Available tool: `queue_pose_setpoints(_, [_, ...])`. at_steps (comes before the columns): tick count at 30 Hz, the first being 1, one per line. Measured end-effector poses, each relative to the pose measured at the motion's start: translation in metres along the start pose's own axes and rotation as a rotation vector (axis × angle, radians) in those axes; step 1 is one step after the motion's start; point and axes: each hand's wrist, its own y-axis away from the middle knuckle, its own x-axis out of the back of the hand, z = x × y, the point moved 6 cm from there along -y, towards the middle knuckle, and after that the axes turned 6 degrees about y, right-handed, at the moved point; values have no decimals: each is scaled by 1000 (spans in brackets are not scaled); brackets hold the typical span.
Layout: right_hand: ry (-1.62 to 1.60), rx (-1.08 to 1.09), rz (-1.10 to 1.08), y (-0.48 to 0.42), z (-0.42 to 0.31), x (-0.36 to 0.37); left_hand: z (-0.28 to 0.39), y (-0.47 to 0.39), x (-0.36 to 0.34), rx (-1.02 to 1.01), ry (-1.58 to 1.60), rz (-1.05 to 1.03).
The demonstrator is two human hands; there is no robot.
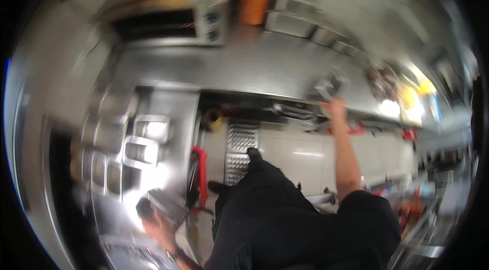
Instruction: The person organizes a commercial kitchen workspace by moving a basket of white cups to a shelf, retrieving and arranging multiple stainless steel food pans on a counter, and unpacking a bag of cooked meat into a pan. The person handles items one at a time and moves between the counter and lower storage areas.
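At the lower left, my left hand (158, 230) is at a rectangular metal container (170, 206), gripping its side over the steel counter. A watch or band is on that wrist. My right arm reaches forward, and my right hand (337, 106) is at the front edge of the long steel worktop (237, 67). Just beyond its fingers lies a small metal container (330, 86). Blur hides whether those fingers hold it.
Steel inset pans (141, 151) line the left counter. A countertop oven (164, 23), an orange container (255, 4) and metal bins (292, 23) stand along the back. Red-handled items (200, 174) hang by the counter edge. A metal floor grate (242, 140) lies below.
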Motion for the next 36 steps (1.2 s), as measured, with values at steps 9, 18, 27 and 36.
queue_pose_setpoints(9, [372,57,249,-116,-61,113,18,-36,-16,178,-360,46])
queue_pose_setpoints(18, [413,868,22,57,-180,-68,22,-32,48,27,281,210])
queue_pose_setpoints(27, [93,189,-1733,416,-92,-315,109,18,16,-92,986,-160])
queue_pose_setpoints(36, [118,343,-1370,304,-133,-249,165,28,-153,55,1244,-554])
